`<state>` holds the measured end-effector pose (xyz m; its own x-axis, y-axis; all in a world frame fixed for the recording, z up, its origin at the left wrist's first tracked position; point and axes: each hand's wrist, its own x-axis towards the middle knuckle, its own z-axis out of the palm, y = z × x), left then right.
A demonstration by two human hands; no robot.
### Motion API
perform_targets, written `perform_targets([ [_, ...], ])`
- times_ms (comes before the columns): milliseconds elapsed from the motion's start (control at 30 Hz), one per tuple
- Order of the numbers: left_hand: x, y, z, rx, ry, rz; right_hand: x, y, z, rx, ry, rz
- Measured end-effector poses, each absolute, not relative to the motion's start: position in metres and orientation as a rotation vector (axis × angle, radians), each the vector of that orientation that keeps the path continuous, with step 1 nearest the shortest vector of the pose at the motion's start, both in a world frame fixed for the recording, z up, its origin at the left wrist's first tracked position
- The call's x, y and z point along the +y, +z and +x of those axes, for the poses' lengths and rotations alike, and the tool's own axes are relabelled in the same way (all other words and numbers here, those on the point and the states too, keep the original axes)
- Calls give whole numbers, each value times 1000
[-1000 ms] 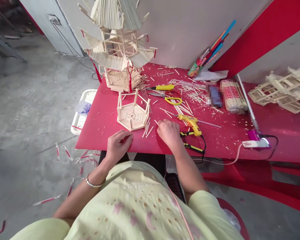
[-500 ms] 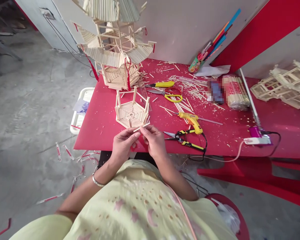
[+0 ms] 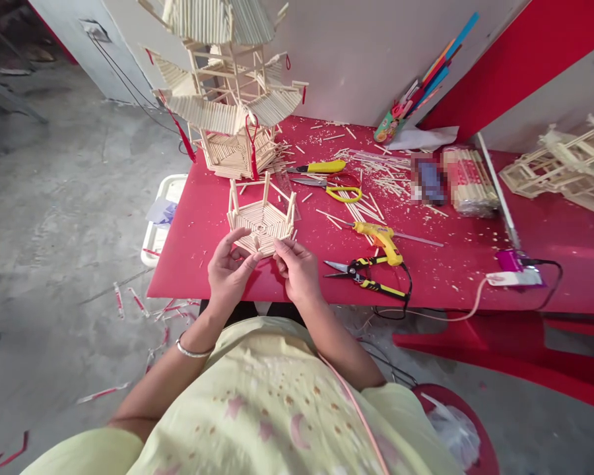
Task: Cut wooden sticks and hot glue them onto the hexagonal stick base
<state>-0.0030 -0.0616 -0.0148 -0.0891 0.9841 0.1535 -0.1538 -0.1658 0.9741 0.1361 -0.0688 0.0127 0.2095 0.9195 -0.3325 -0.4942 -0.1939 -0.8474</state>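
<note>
My left hand [image 3: 229, 269] has its thumb and forefinger spread at the front left of a small hexagonal frame [image 3: 262, 216] of pale wooden sticks. This frame has a concentric stick floor and short upright posts at its corners. My right hand [image 3: 297, 267] is pinched at the frame's front right, closed on a thin wooden stick that its fingers mostly hide. Whether the stick touches the frame, I cannot tell. Behind stands a tall tiered stick pagoda [image 3: 235, 109] hung with red tassels.
Right of my hands lie black-yellow pruning shears [image 3: 354, 269], a yellow glue gun [image 3: 380, 239], scissors [image 3: 334, 187] and a yellow-handled cutter [image 3: 324, 167]. Loose sticks [image 3: 383, 175] litter the red table [image 3: 188, 260]. Farther right are a bundle of sticks [image 3: 470, 181] and a power strip [image 3: 512, 278].
My left hand has let go of the thin stick, opened and moved left. My right hand has shifted slightly left, towards the hexagonal frame.
</note>
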Motion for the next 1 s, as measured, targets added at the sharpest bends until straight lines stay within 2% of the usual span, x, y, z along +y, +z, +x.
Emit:
perform_targets([
  [100, -57, -15, -6, 1048, 1380, 1235, -67, 11, 137, -495, 1375, -1141],
  [1000, -46, -30, -6, 1109, 1471, 1305, -65, 7, 129, -456, 1326, -1154],
])
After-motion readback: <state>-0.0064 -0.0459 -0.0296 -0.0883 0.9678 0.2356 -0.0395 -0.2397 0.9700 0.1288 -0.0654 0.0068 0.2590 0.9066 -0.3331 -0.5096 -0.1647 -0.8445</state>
